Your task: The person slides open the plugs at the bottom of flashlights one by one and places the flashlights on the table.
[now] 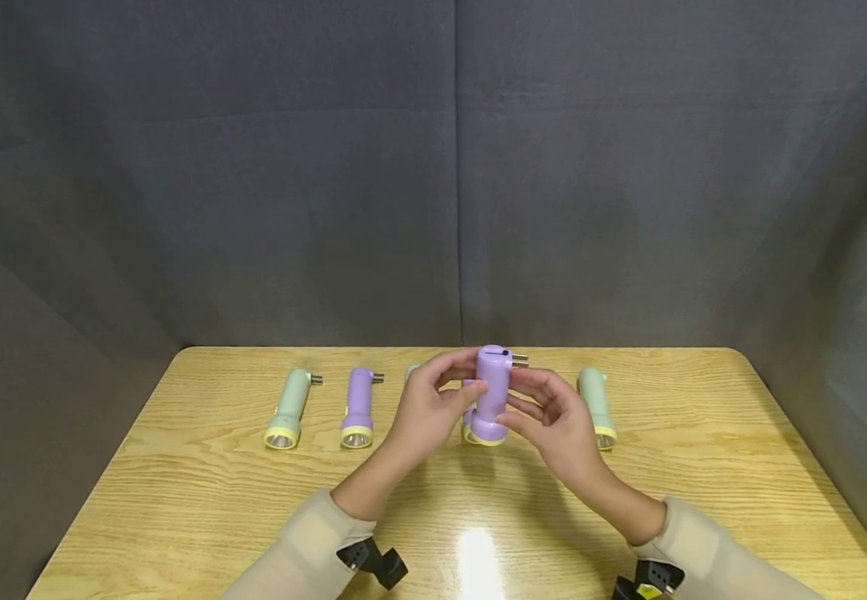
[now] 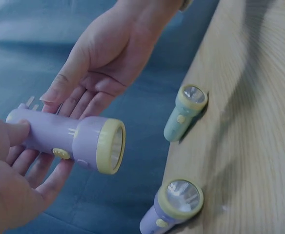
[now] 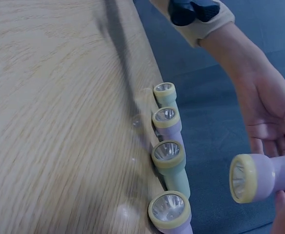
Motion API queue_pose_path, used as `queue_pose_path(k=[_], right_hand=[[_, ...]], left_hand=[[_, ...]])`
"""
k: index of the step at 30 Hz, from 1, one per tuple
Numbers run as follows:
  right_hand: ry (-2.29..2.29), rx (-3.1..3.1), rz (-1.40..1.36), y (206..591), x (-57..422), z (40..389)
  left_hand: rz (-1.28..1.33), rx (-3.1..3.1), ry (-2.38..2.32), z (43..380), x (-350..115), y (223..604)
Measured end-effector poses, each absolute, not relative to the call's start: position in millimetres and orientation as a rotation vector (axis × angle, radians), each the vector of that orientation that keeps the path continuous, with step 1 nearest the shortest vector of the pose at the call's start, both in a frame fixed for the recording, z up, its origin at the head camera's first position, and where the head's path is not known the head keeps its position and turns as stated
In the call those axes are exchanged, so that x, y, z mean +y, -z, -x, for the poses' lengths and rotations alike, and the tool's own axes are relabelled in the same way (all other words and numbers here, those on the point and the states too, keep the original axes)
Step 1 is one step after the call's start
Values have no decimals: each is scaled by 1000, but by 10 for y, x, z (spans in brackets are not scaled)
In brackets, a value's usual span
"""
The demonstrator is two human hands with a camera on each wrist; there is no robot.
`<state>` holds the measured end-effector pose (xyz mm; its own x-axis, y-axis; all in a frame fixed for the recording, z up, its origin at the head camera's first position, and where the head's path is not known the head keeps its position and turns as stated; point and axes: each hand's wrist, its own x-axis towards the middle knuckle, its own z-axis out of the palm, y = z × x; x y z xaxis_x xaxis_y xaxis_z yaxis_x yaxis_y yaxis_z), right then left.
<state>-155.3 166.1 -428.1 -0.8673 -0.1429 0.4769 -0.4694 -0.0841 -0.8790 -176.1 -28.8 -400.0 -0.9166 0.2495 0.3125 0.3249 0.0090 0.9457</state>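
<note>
In the head view, a purple flashlight with a pale yellow rim is held up above the table, lens end down. Two metal plug prongs stick out at its upper end, beside a dark slot. My left hand grips it from the left, thumb on the near side and fingers behind. From the other side my right hand holds it, thumb low on the body. The left wrist view shows its yellow switch and lens. Close behind it, another purple flashlight is mostly hidden.
On the wooden table, a green flashlight and a purple one lie at left. A further green flashlight is largely covered by my left hand. Another green one lies at right. A dark curtain hangs behind.
</note>
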Motion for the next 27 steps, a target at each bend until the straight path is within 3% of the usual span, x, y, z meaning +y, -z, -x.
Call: queue_pose_path(k=[16,27], right_hand=[[-1390,-2071,-984,4393,1656,1466],[-1342,-2116,-988,4473,1676,1472]], left_hand=[[587,-2070,2131,1769,-236,3860],[553,-2066,2144,1767,-216,3870]])
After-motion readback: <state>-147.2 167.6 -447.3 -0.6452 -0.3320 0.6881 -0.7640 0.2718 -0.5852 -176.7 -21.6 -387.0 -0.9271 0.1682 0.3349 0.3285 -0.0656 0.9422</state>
